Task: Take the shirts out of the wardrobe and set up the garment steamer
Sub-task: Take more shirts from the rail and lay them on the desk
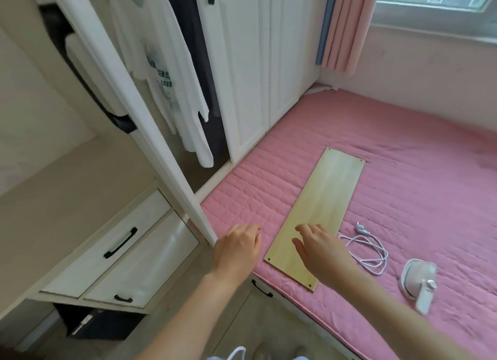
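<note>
1. My left hand (236, 248) and right hand (318, 248) hover apart, empty, over the pink quilted bed (416, 176).
2. The white printed shirt (161, 72) hangs in the open white wardrobe (242, 64); I should lift it by its hanger.
3. The small white garment steamer (418, 283) lies on the bed.

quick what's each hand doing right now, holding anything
Left hand: fingers loosely curled, holding nothing, by the wardrobe door edge.
Right hand: open, empty, over the wooden board.
</note>
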A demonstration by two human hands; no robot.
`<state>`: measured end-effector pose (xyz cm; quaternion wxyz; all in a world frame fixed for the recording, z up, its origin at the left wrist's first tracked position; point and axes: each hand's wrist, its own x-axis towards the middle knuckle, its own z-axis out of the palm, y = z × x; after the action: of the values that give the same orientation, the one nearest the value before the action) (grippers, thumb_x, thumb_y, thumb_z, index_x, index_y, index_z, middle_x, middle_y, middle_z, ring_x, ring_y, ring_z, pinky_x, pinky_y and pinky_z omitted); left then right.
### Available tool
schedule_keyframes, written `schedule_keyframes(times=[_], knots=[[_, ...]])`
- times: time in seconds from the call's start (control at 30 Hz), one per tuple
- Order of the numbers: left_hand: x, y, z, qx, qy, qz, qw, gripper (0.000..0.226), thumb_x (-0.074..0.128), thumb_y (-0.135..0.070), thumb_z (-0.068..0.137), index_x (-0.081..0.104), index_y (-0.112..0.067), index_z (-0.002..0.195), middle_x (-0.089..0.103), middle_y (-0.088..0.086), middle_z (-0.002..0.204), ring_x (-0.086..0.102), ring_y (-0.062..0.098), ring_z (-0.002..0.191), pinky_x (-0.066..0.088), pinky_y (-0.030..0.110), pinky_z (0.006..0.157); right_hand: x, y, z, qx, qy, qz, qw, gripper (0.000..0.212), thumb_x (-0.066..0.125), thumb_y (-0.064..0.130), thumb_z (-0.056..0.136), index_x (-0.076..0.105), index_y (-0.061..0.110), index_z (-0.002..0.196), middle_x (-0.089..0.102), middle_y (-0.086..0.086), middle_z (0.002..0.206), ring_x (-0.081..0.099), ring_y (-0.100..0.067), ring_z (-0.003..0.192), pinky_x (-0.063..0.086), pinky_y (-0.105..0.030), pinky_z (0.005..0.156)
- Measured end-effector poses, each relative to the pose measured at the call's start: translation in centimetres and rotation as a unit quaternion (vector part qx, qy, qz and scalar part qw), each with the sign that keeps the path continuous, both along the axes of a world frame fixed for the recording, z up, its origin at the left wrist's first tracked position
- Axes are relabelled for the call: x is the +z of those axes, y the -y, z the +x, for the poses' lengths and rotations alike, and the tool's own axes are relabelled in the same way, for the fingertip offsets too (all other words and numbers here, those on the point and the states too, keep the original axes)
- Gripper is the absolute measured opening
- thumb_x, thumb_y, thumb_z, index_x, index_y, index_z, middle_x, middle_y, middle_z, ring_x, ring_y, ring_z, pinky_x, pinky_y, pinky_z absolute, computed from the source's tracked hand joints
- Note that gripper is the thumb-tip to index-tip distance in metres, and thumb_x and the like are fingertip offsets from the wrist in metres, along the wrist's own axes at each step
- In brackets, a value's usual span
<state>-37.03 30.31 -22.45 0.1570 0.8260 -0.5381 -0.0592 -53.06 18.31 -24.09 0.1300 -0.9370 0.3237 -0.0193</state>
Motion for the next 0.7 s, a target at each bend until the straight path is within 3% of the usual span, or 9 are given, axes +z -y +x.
schedule_keyframes(times=[0.13, 0.37, 0.57, 0.7], knots=[[0.7, 4.6, 1.6, 0.027, 0.019, -0.009, 0.999, 0.028, 0.043, -0.031, 0.099, 0.057, -0.023, 0.123, 0.067, -0.006, 0.102, 0.057, 0.009, 0.087, 0.053, 0.022, 0.073, 0.7, 5.4, 2.3, 0.045, 0.013, -0.017, 0.999, 0.033, 0.036, 0.039, 0.1, 0.053, 0.016, 0.117, 0.062, 0.001, 0.109, 0.056, -0.021, 0.104, 0.053, -0.036, 0.079], [2.6, 11.1, 3.5, 0.101, 0.071, -0.038, 0.992, 0.03, 0.043, -0.029, 0.099, 0.058, -0.02, 0.123, 0.067, -0.005, 0.103, 0.055, 0.01, 0.091, 0.048, 0.022, 0.073, 3.2, 13.9, 6.2, 0.114, 0.03, -0.068, 0.991, 0.031, 0.042, 0.038, 0.097, 0.058, 0.014, 0.108, 0.065, -0.001, 0.101, 0.06, -0.025, 0.098, 0.053, -0.038, 0.073], [4.4, 14.9, 5.5, 0.171, 0.091, -0.046, 0.98, 0.029, 0.042, -0.029, 0.099, 0.057, -0.019, 0.122, 0.066, -0.004, 0.105, 0.056, 0.013, 0.091, 0.054, 0.03, 0.076, 5.8, 19.4, 8.9, 0.16, 0.057, -0.096, 0.981, 0.03, 0.041, 0.038, 0.098, 0.057, 0.016, 0.112, 0.064, 0.002, 0.104, 0.059, -0.021, 0.101, 0.049, -0.03, 0.069], [5.6, 16.6, 7.6, 0.206, 0.103, -0.046, 0.972, 0.028, 0.044, -0.029, 0.099, 0.056, -0.022, 0.123, 0.066, -0.005, 0.104, 0.057, 0.013, 0.091, 0.055, 0.031, 0.074, 7.9, 21.9, 11.1, 0.192, 0.075, -0.112, 0.972, 0.032, 0.036, 0.039, 0.1, 0.054, 0.017, 0.117, 0.062, 0.003, 0.109, 0.057, -0.02, 0.105, 0.047, -0.028, 0.076]])
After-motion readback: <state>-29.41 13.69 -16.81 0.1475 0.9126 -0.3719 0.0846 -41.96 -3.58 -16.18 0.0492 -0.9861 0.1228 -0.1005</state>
